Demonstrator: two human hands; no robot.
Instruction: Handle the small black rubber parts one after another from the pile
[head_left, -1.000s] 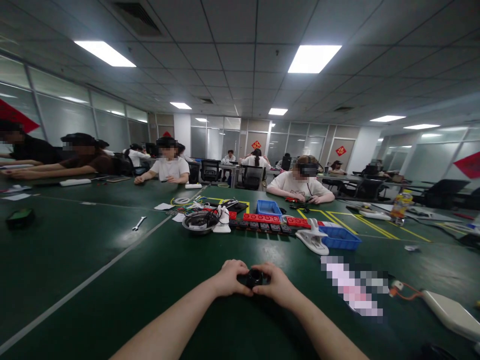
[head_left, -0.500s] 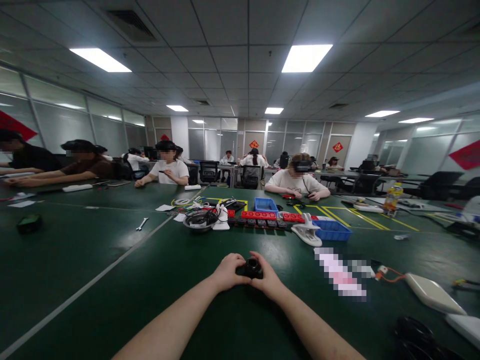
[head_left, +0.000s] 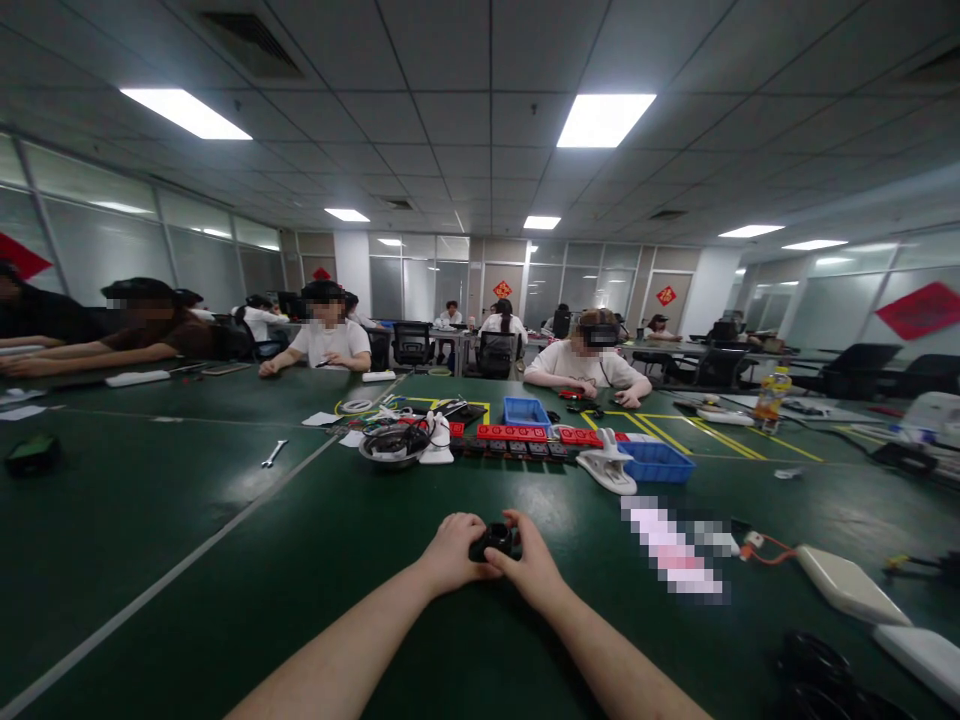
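Between my hands sits a small glossy black object with a round opening on top [head_left: 498, 537], low over the green table [head_left: 360, 630]. My left hand [head_left: 453, 546] is closed on its left side, thumb along the near edge. From the right, my right hand [head_left: 531, 558] grips it with fingers bent around the far side and the thumb across its front. The object's underside is hidden, and its exact kind cannot be made out.
Beyond my hands lie red-and-black power strips [head_left: 514, 440], a bowl of cables [head_left: 394, 445], a white clip [head_left: 606, 465] and a blue bin [head_left: 656, 462]. A wrench [head_left: 274, 454] lies left. White boxy devices [head_left: 851, 583] and black round parts [head_left: 817, 670] are right. A co-worker [head_left: 589, 355] sits opposite.
My right thumb has come over the front of the black object, which both hands still hold. The whole view has shifted slightly, with the table items now further left in the picture.
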